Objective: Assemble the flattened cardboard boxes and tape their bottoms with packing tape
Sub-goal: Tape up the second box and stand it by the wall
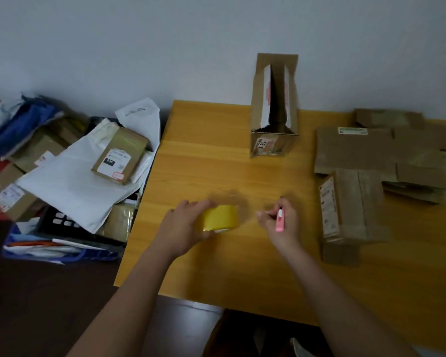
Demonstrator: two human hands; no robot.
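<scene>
Writing: the upright cardboard box (274,104) at the far edge of the desk (216,266) bears a label reading "5814" on its lower front; the sealed parcel (120,157) on the pile to the left shows a dark tag that appears to read "060". Other labels are too blurred to read.
Containers: the upright box stands open toward the camera, its inner flaps white-edged, the inside dark, contents not discernible. A dark crate (62,222) on the floor beside the desk is heaped with white mailer bags (75,186) and brown parcels.
Flattened boxes: a stack of flattened cardboard boxes (381,161) lies on the right side of the desk, one long piece with a side label reaching toward the near edge.
Left hand: the left hand (183,225) is curled over the roll of yellow packing tape (220,217), gripping it from the left as it rests on the desk, near the middle.
Right hand: the right hand (278,222) holds a pink utility knife (279,219) in curled fingers, just right of the tape roll and apart from it.
Setting: wooden desk against a pale wall.
</scene>
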